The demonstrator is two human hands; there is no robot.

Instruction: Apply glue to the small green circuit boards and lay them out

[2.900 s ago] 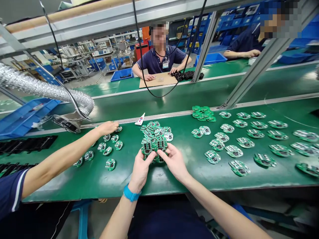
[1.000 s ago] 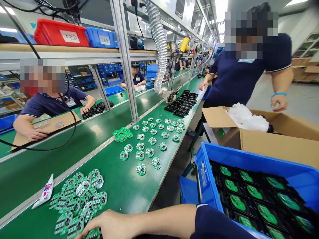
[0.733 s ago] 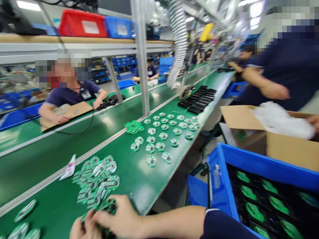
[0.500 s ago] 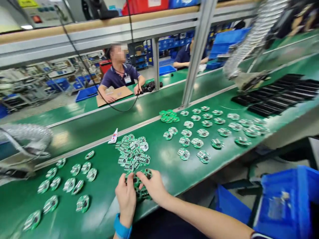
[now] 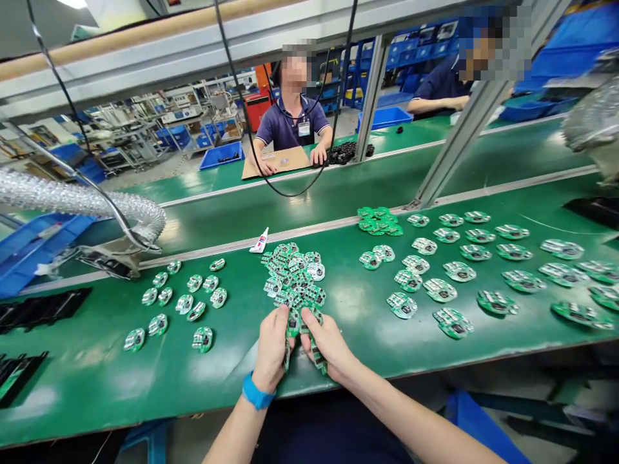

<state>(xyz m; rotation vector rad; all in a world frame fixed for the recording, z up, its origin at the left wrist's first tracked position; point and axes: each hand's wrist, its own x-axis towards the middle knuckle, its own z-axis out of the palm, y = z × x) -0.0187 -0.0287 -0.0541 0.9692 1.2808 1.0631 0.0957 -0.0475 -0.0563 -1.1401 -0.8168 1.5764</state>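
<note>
My left hand point(image 5: 271, 348), with a blue wristband point(image 5: 256, 391), and my right hand point(image 5: 329, 345) both grip a stack of green circuit boards point(image 5: 304, 328) standing on edge over the green bench top point(image 5: 82, 380). Just beyond my fingers lies a heaped pile of round green circuit boards point(image 5: 294, 277). Loose boards lie in rough rows to the right point(image 5: 440, 290) and to the left point(image 5: 188, 303). A small cluster of boards point(image 5: 378, 221) sits near the far edge, and a white tube point(image 5: 260, 240) lies beside the pile.
Black trays point(image 5: 41, 308) lie at the left of the bench, below a foil duct point(image 5: 82, 200) and a blue crate point(image 5: 33, 245). Aluminium uprights point(image 5: 372, 90) stand behind it. Across a second green bench, a co-worker point(image 5: 293, 109) sits at a cardboard sheet.
The view swung right over a blue crate of boards, then returned. The arm reaching in from the left is gone. My hands now hold the boards on edge, more upright than before.
</note>
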